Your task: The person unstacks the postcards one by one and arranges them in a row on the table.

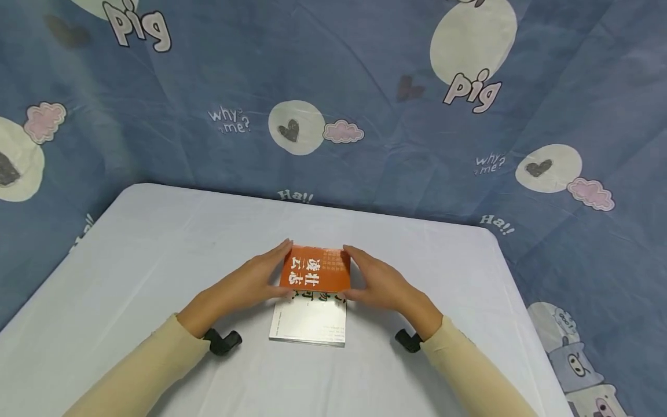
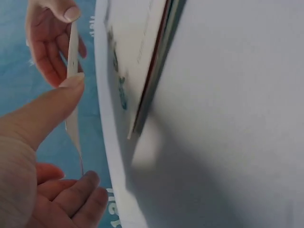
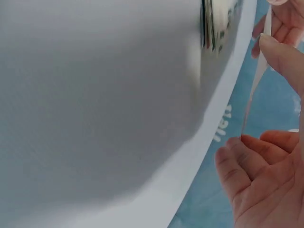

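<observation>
A thin orange booklet (image 1: 315,267) with large white characters is held up between both hands. My left hand (image 1: 254,279) grips its left edge, thumb at the near corner and fingers at the far one. On the right edge, my right hand (image 1: 383,284) grips it the same way. In both wrist views the booklet appears edge-on, above the table's surface. Below and nearer lies a small stack of books, its white top cover (image 1: 310,324) bearing dark green characters. The booklet hides the far part of that stack in the head view.
A white cloth covers the table (image 1: 172,243), whose rounded far corners meet a blue printed curtain (image 1: 365,69). Black wrist mounts (image 1: 223,341) stick out inward below each hand. Several page edges (image 3: 209,28) of the stack show in the right wrist view.
</observation>
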`<state>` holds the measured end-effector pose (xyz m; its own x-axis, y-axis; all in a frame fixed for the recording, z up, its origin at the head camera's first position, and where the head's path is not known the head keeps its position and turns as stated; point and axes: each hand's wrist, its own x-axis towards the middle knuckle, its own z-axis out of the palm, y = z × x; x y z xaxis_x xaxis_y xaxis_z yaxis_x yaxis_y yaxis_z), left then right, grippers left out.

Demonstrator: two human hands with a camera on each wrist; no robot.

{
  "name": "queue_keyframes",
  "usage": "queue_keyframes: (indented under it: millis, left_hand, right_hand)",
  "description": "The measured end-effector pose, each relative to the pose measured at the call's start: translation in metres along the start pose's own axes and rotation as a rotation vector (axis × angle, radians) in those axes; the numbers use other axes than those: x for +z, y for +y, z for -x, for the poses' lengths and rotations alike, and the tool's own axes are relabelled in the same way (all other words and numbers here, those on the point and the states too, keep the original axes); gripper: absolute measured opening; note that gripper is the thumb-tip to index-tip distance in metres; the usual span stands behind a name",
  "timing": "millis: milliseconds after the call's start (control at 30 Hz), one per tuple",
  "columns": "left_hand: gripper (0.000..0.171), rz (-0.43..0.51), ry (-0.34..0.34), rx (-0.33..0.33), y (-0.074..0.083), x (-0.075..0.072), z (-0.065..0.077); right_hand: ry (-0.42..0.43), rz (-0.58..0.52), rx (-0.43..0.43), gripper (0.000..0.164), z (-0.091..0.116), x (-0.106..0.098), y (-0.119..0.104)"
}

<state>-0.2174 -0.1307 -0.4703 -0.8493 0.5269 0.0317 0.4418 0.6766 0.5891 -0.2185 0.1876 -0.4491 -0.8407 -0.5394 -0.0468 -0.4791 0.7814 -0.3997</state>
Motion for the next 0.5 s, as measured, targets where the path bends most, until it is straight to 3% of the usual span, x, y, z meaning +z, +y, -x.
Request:
queue_keyframes:
  millis: [267,500]
  left_hand:
    - [0.112,0.011,-0.02,-0.042,-0.009,-0.003,-0.025]
    - [0.108,-0.002,0.002,-0.031,-0.016,-0.007,-0.046]
  right_hand:
    - [-0.014,-0.009,0.025,0.1,-0.024,-0.005,0.013]
    - [-0.01,0.007,0.018,0.098,-0.044,-0.012,0.022]
